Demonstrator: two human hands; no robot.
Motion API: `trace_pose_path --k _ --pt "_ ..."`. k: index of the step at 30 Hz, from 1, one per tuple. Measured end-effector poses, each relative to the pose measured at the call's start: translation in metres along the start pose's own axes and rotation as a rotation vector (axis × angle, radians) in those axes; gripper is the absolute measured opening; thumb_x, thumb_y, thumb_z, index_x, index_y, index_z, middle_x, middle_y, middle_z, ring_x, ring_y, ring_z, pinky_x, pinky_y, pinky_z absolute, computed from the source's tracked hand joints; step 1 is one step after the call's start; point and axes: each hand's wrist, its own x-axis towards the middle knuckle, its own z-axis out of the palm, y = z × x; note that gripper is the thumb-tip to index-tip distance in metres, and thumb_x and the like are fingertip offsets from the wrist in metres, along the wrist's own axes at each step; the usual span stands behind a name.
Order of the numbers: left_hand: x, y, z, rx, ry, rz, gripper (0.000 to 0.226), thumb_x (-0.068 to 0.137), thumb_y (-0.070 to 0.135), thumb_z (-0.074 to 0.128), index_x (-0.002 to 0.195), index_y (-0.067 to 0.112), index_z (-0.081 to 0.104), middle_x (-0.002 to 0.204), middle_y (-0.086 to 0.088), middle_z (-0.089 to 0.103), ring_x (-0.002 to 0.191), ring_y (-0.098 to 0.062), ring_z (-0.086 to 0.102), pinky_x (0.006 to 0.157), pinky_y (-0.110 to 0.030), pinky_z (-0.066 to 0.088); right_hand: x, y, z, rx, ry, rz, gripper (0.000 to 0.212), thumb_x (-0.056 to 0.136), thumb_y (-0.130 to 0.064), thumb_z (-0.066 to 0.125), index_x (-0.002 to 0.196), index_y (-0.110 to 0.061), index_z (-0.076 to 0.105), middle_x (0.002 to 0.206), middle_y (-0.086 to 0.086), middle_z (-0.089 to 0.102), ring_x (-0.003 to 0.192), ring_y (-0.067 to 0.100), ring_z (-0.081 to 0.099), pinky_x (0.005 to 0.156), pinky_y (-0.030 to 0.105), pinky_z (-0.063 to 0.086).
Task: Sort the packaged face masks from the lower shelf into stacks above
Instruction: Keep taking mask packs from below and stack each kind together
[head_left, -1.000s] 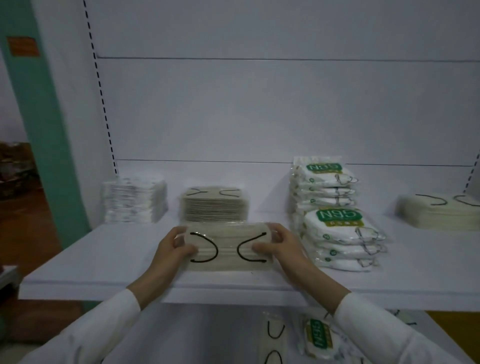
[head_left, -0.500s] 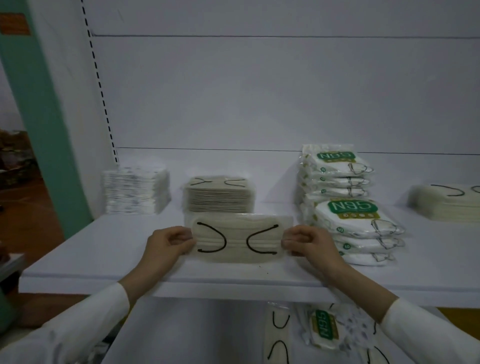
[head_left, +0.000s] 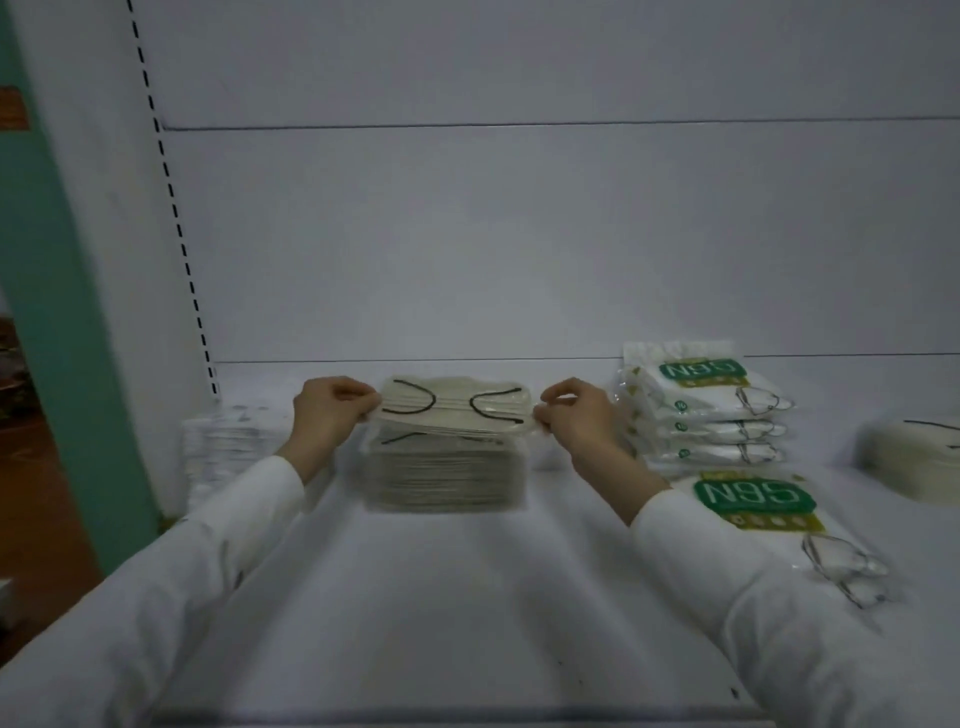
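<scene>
I am watching the left grip (head_left: 332, 415) and right grip (head_left: 571, 422) pinching the ends of a packaged mask (head_left: 457, 410). They are holding it just over the beige stack (head_left: 447, 475).

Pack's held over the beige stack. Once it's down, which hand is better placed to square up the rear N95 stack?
Right, likely. The right hand pinches the pack at the end beside the rear N95 stack; the left hand sits across the beige stack, farther away.
</scene>
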Motion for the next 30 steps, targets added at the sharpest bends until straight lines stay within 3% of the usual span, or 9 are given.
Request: trace_pose_path --k 2,5,10,14,18,20,24,30 --pt "0.008 -0.010 0.009 0.084 -0.013 -0.024 0.013 0.085 0.017 0.065 0.083 0.006 0.072 0.081 -0.008 0.068 0.070 -0.013 0.063 0.072 -0.025 0.048 0.013 0.005 0.011 -0.093 0.003 0.018 0.017 0.075 0.000 0.070 0.070 -0.016 0.068 0.086 0.008 0.071 0.077 0.017 0.063 0.069 0.023 0.048" --pt "0.015 -0.025 0.015 0.107 -0.061 -0.086 0.017 0.085 0.016 0.061 0.079 0.004 0.072 0.082 -0.011 0.069 0.084 -0.023 0.063 0.078 -0.030 0.046 0.022 0.013 0.022 -0.162 -0.028 0.055 0.008 0.080 -0.001 0.067 0.082 -0.006 0.073 0.092 0.010 0.070 0.078 0.016 0.059 0.069 0.020 0.044" --pt "0.017 -0.040 0.019 0.168 -0.138 -0.069 0.012 0.088 0.013 0.058 0.086 0.012 0.070 0.085 -0.005 0.064 0.086 -0.018 0.056 0.080 -0.026 0.039 0.022 0.022 0.036 -0.261 -0.087 0.043 0.013 0.081 -0.005 0.065 0.089 0.002 0.072 0.098 0.016 0.070 0.085 0.020 0.060 0.072 0.025 0.048" --pt "0.016 -0.051 0.018 0.210 -0.169 -0.042 0.018 0.089 0.013 0.057 0.098 0.011 0.072 0.091 -0.001 0.063 0.091 -0.015 0.054 0.083 -0.025 0.039 0.020 0.025 0.043 -0.333 -0.126 0.023 0.023 0.083 -0.009 0.063 0.095 0.009 0.070 0.102 0.023 0.068 0.100 0.033 0.062 0.086 0.039 0.051" --pt "0.015 -0.055 0.015 0.274 -0.241 -0.016 0.025 0.091 0.014 0.055 0.112 0.009 0.067 0.110 -0.006 0.066 0.095 -0.015 0.054 0.086 -0.024 0.039 0.021 0.029 0.047 -0.399 -0.157 -0.001 0.021 0.084 -0.013 0.061 0.086 0.007 0.069 0.088 0.016 0.067 0.083 0.024 0.059 0.078 0.035 0.051" --pt "0.014 -0.056 0.015 0.316 -0.256 -0.004 0.027 0.092 0.016 0.053 0.116 0.010 0.064 0.116 -0.008 0.064 0.096 -0.015 0.053 0.086 -0.023 0.037 0.020 0.029 0.047 -0.449 -0.163 -0.026 0.026 0.086 -0.016 0.060 0.098 0.005 0.069 0.102 0.018 0.068 0.095 0.026 0.061 0.082 0.033 0.049" --pt "0.008 -0.048 0.009 0.376 -0.200 0.052 0.030 0.093 0.015 0.051 0.121 0.007 0.058 0.124 -0.014 0.059 0.111 -0.025 0.054 0.089 -0.026 0.037 0.017 0.025 0.039 -0.555 -0.163 -0.147 0.040 0.091 -0.025 0.055 0.127 -0.007 0.055 0.128 0.011 0.058 0.121 0.026 0.050 0.093 0.029 0.041" --pt "-0.012 -0.020 -0.009 0.535 -0.192 0.207 0.032 0.092 0.015 0.053 0.121 0.005 0.057 0.125 -0.015 0.059 0.114 -0.030 0.053 0.097 -0.035 0.039 0.005 0.007 0.014 -0.699 -0.244 -0.433 0.045 0.092 -0.022 0.051 0.136 -0.012 0.046 0.134 0.009 0.054 0.127 0.028 0.044 0.104 0.036 0.038"
